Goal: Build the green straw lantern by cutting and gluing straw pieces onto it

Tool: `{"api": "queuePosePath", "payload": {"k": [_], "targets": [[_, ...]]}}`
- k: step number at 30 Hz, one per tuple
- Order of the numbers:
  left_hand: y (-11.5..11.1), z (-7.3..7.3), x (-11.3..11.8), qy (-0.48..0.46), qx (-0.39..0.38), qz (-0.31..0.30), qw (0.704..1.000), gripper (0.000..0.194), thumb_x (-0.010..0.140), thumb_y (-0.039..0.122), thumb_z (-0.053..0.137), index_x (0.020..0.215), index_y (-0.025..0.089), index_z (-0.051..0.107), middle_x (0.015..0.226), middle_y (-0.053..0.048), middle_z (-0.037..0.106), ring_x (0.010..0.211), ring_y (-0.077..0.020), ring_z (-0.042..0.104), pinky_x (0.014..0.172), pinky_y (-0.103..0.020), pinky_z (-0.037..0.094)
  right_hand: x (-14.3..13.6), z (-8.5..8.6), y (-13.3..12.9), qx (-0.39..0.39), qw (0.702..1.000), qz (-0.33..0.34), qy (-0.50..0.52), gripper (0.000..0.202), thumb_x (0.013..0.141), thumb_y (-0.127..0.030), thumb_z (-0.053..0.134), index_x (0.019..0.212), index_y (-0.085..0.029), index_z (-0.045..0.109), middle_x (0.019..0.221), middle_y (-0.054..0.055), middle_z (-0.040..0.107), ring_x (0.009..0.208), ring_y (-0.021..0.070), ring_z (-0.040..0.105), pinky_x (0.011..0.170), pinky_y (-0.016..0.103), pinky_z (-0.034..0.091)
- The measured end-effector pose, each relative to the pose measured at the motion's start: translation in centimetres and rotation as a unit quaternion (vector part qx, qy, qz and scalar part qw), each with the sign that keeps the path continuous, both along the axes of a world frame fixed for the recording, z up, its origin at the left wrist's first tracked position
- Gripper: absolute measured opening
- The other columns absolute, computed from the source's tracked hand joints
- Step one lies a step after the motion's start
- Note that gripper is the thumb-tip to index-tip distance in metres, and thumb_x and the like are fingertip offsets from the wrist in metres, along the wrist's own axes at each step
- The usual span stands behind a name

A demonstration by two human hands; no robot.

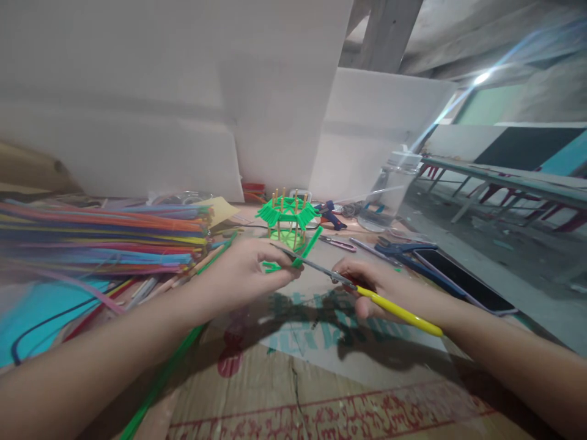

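My left hand [250,272] is closed in a pinch on a short green pipe cleaner [310,245], which sticks up past the fingertips. Yellow-handled scissors [394,310] are in my right hand [367,281], their grey blades pointing left and reaching the pipe cleaner at my left fingers. Whether the blades touch it, I cannot tell. Just beyond my hands stands a small green pavilion-like model [288,214] with thin wooden sticks as posts. Its lower part is partly hidden. Long green pipe cleaners [158,391] lie below my left forearm.
Bundles of coloured pipe cleaners [101,235] fill the left side. Behind the model lies a blue glue gun [334,215], with a pink utility knife [338,244] nearer. At right are a clear plastic container [384,198], a phone [463,280] and dark blue-handled pliers [413,263].
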State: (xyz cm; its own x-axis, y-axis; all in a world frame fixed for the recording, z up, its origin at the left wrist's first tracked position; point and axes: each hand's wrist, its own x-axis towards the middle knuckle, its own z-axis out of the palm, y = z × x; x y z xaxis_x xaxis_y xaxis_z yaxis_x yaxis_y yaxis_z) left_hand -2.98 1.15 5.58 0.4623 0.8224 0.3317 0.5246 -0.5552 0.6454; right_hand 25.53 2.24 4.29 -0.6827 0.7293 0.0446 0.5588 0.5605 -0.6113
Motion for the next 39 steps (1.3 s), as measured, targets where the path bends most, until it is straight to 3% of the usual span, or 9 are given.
{"api": "queuePosePath", "payload": {"k": [8,22,30,35,39], "targets": [[0.1,-0.1,0.0,-0.002,0.014,-0.005,1.0,0.018,0.083,0.034,0.065,0.081,0.026,0.081,0.094,0.0,0.078,0.089,-0.0188,0.07,0.083,-0.028,0.051,-0.4,0.5,-0.1,-0.029,0.999,0.013,0.009,0.058,0.077,-0.067,0.067,0.109,-0.02,0.058,0.093,0.001,0.057,0.08,0.0169,0.049,0.068,0.028,0.038],[0.5,-0.7,0.0,0.005,-0.004,0.003,1.0,0.019,0.084,0.035,0.064,0.081,0.024,0.08,0.091,-0.001,0.079,0.086,-0.02,0.07,0.081,-0.029,0.052,-0.2,-0.5,0.4,-0.043,0.999,0.006,0.017,0.057,0.078,-0.067,0.066,0.109,-0.019,0.057,0.092,0.002,0.058,0.082,0.0179,0.051,0.071,0.029,0.041],[0.8,-1.0,0.1,0.016,-0.029,0.033,0.999,0.027,0.085,0.044,0.061,0.08,0.022,0.077,0.088,-0.001,0.078,0.085,-0.0205,0.07,0.077,-0.027,0.051,-0.9,-0.8,0.3,-0.114,0.991,-0.043,0.052,0.05,0.074,-0.06,0.072,0.1,-0.02,0.057,0.081,0.001,0.061,0.074,0.017,0.05,0.063,0.029,0.039],[1.0,-1.4,-0.1,0.035,-0.056,0.045,0.997,0.037,0.084,0.054,0.059,0.075,0.022,0.077,0.08,-0.002,0.076,0.078,-0.0208,0.068,0.069,-0.027,0.05,-1.2,-0.7,0.1,-0.116,0.991,-0.061,0.039,0.037,0.077,-0.046,0.072,0.101,-0.022,0.058,0.083,0.001,0.065,0.074,0.0175,0.054,0.064,0.03,0.042],[0.9,-1.5,-0.1,0.03,-0.077,0.054,0.995,0.039,0.083,0.055,0.058,0.072,0.022,0.076,0.061,0.0,0.067,0.063,-0.0177,0.063,0.054,-0.023,0.043,-1.0,-0.9,0.3,-0.138,0.988,-0.072,0.022,0.038,0.077,-0.048,0.07,0.101,-0.022,0.057,0.074,-0.001,0.066,0.065,0.0162,0.055,0.061,0.029,0.041]]}}
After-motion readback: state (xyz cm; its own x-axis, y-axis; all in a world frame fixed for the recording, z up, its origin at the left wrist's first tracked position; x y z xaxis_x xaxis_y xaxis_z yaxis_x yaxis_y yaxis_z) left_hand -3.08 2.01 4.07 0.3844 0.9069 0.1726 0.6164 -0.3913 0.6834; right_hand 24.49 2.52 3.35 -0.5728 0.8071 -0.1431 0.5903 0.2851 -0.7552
